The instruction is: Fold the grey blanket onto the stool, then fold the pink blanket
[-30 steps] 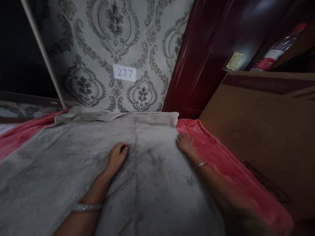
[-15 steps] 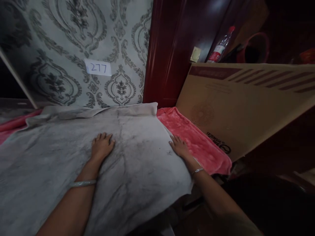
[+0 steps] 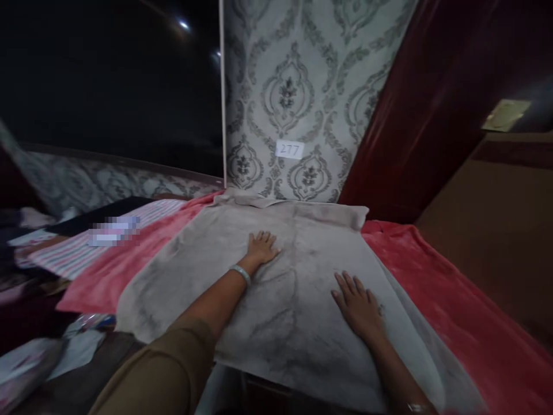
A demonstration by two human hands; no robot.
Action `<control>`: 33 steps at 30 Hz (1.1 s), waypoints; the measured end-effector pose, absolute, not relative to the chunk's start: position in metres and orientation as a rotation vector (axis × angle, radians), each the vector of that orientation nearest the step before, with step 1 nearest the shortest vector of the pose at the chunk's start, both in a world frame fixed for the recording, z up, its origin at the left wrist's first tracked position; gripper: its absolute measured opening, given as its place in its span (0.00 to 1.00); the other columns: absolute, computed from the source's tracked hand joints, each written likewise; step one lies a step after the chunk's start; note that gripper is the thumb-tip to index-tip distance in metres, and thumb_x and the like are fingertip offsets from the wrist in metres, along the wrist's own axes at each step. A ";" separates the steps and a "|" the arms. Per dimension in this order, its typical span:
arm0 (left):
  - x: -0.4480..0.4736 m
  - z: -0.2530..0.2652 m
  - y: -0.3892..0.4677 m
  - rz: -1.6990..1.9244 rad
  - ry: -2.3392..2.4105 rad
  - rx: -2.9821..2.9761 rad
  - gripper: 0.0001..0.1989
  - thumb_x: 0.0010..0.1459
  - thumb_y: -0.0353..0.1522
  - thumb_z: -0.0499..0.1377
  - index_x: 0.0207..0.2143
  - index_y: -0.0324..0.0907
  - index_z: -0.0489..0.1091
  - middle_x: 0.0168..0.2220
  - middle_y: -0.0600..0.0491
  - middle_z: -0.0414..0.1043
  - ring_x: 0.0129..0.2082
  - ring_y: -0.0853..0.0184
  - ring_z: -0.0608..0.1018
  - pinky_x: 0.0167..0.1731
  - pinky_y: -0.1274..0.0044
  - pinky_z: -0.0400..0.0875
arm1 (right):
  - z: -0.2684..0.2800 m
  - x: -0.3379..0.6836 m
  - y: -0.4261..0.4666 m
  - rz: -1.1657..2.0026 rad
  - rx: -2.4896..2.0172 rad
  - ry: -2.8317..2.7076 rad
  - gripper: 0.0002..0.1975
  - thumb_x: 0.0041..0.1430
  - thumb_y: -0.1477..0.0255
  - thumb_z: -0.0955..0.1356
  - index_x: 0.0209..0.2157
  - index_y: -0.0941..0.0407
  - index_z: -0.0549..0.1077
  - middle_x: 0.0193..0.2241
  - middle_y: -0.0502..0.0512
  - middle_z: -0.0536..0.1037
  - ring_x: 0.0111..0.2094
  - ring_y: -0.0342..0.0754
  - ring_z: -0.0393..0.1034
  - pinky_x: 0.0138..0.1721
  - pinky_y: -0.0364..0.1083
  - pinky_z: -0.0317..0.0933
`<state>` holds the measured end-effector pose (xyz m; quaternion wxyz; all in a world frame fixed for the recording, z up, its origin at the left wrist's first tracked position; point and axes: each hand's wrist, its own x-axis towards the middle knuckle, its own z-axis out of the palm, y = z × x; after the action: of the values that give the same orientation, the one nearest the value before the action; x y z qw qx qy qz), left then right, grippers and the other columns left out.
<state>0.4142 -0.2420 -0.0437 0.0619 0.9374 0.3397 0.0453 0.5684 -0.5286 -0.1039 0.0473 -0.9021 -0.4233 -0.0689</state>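
Note:
A grey plush cloth [image 3: 259, 300] is spread over a pink-red plush cloth [image 3: 423, 276], which shows on both sides of it. My left hand [image 3: 261, 248] lies flat on the grey cloth near its middle, fingers spread, with a bangle at the wrist. Nearer to me and to the right, my right hand [image 3: 359, 306] rests on the same cloth, palm down, fingers apart. Neither hand holds anything. Faint creases run through the grey cloth, and its far edge is bunched or folded against the wall.
Behind stands a patterned wall with a paper card [image 3: 289, 149] reading 277. A large dark screen [image 3: 108, 80] is at the left, above a striped cloth [image 3: 64, 253]. To the right are a dark red panel [image 3: 401, 144] and a cardboard box [image 3: 488, 230].
The view has swung left, bringing the screen and striped cloth in. My right hand has moved from the grey cloth's right edge inward onto it. My left hand still lies flat.

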 end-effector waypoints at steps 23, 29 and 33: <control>0.201 -0.041 -0.187 0.060 1.435 2.760 0.31 0.68 0.43 0.40 0.70 0.47 0.48 0.73 0.50 0.40 0.72 0.55 0.47 0.67 0.56 0.42 | -0.128 0.582 -0.529 -0.336 -2.630 -1.315 0.36 0.64 0.53 0.49 0.67 0.52 0.59 0.68 0.52 0.57 0.69 0.59 0.47 0.64 0.66 0.48; 0.213 -0.032 -0.160 0.002 1.568 2.654 0.33 0.65 0.48 0.43 0.68 0.43 0.54 0.70 0.41 0.51 0.68 0.50 0.57 0.62 0.57 0.55 | -0.128 0.582 -0.529 -0.324 -2.634 -1.307 0.35 0.64 0.53 0.50 0.67 0.52 0.59 0.68 0.51 0.57 0.69 0.59 0.48 0.64 0.66 0.48; 0.242 -0.028 -0.127 0.040 1.619 2.647 0.34 0.66 0.47 0.41 0.67 0.37 0.55 0.69 0.36 0.52 0.68 0.49 0.57 0.61 0.55 0.56 | -0.132 0.584 -0.529 -0.355 -2.590 -1.322 0.34 0.64 0.53 0.51 0.66 0.51 0.60 0.68 0.53 0.58 0.68 0.60 0.49 0.63 0.67 0.49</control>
<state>0.2418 -0.1271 -0.0279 0.0193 0.8528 0.5217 0.0129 0.5841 -0.5293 -0.1316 0.1061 -0.8791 -0.4487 -0.1206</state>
